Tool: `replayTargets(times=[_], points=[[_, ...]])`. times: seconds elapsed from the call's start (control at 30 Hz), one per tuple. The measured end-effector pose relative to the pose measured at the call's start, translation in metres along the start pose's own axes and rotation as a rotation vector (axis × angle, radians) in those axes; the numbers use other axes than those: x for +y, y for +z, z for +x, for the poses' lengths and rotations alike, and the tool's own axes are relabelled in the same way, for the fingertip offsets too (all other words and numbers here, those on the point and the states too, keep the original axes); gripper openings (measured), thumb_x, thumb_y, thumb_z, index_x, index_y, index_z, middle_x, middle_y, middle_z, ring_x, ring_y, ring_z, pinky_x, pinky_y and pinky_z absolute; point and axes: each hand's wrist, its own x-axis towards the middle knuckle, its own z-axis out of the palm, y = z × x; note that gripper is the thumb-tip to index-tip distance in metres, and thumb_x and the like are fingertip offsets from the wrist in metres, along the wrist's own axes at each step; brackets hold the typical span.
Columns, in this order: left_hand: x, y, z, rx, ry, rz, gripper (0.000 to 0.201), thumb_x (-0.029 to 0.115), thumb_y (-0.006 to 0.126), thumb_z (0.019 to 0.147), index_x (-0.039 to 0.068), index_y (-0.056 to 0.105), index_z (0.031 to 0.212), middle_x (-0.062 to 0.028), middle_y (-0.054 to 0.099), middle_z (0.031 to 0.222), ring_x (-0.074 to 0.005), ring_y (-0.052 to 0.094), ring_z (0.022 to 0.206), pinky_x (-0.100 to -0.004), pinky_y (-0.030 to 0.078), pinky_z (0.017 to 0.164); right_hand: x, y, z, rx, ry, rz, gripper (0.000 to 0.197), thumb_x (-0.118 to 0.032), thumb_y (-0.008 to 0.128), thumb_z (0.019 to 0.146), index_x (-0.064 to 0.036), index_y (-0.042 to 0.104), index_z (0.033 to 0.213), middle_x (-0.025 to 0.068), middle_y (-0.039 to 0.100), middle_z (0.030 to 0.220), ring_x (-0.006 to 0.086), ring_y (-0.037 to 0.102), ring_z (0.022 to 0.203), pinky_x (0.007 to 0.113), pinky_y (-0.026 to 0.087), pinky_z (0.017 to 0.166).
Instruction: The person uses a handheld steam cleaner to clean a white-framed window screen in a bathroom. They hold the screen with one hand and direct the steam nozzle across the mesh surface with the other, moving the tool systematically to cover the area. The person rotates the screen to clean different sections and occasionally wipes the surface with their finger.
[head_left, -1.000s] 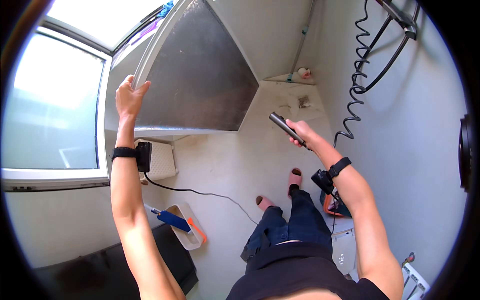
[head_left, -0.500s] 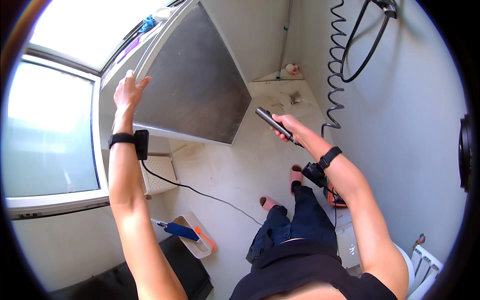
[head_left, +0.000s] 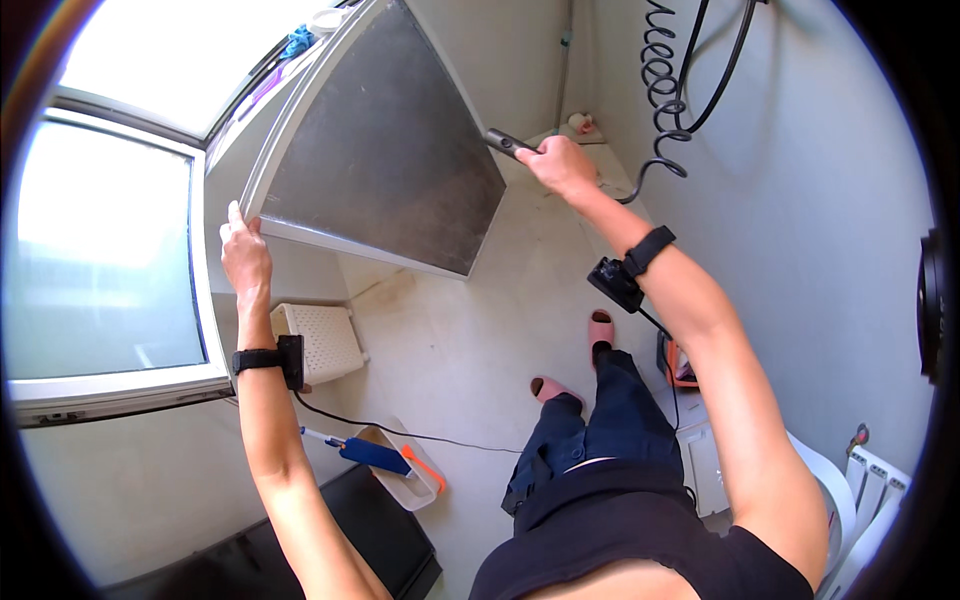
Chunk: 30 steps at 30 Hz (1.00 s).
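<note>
A large framed window screen with dark mesh leans in front of me, tilted, below the window sill. At its near left corner my left hand grips the pale frame, fingers closed on the edge. My right hand is wrapped round a dark grey, stick-shaped hand shower, its tip pointing at the screen's right edge. From behind that hand a black coiled hose runs up the right wall. A paler, hazy patch shows on the mesh; whether water is flowing I cannot tell.
An opened frosted window stands at the left. Below it are a white perforated basket and a white bin holding a blue brush. A thin cable crosses from my left wrist. A white radiator stands at the lower right.
My right hand has moved up and forward with the hand shower, closer to the screen. My left hand has slid down the frame to the near corner.
</note>
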Motion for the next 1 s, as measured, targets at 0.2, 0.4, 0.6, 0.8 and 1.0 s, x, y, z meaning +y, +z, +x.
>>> replayTargets(times=[0.2,0.4,0.6,0.8,1.0], points=[[0.014,-0.002,0.000,-0.011,-0.046,-0.113,0.038,0.019,0.049,0.091,0.009,0.048,0.127,-0.0184,0.062,0.106,-0.0349,0.060,0.099,-0.0414,0.047,0.087,0.027,0.044,0.020,-0.327,0.480,0.643,0.044,-0.045,0.055,0.083,-0.0016,0.061,0.084,0.0097,0.056,0.068,0.0196,0.055,0.058,0.038,0.053,0.055],[0.011,-0.008,0.004,-0.098,-0.089,-0.116,0.037,0.018,0.053,0.089,0.009,0.050,0.124,-0.0184,0.061,0.109,-0.0346,0.059,0.101,-0.0419,0.046,0.087,0.038,0.065,0.021,-0.352,0.101,0.469,0.025,-0.022,0.070,0.075,-0.0010,0.056,0.077,0.0068,0.055,0.067,0.0145,0.052,0.055,0.031,0.049,0.047],[0.010,-0.011,0.005,-0.117,-0.142,-0.081,0.036,0.016,0.056,0.086,0.009,0.053,0.121,-0.0180,0.063,0.105,-0.0354,0.060,0.099,-0.0427,0.047,0.086,0.010,0.035,0.028,-0.413,-0.156,0.362,0.041,-0.037,0.075,0.071,-0.0008,0.057,0.076,0.0065,0.056,0.057,0.0119,0.054,0.046,0.028,0.040,0.039],[-0.001,0.000,0.010,-0.110,-0.129,-0.104,0.036,0.012,0.056,0.084,0.008,0.052,0.120,-0.0198,0.062,0.104,-0.0359,0.060,0.098,-0.0433,0.047,0.084,-0.017,0.015,0.039,-0.501,0.217,0.568,0.063,-0.068,0.049,0.079,-0.0056,0.055,0.076,-0.0019,0.045,0.052,0.0060,0.044,0.037,0.023,0.035,0.033],[-0.001,-0.001,0.013,-0.109,-0.156,-0.123,0.036,0.010,0.056,0.084,0.009,0.053,0.119,-0.0198,0.063,0.102,-0.0361,0.060,0.097,-0.0428,0.047,0.084,0.010,0.033,0.079,-0.657,0.374,0.856,0.056,-0.057,0.035,0.091,-0.0062,0.055,0.078,-0.0016,0.049,0.056,0.0088,0.048,0.039,0.025,0.040,0.034]])
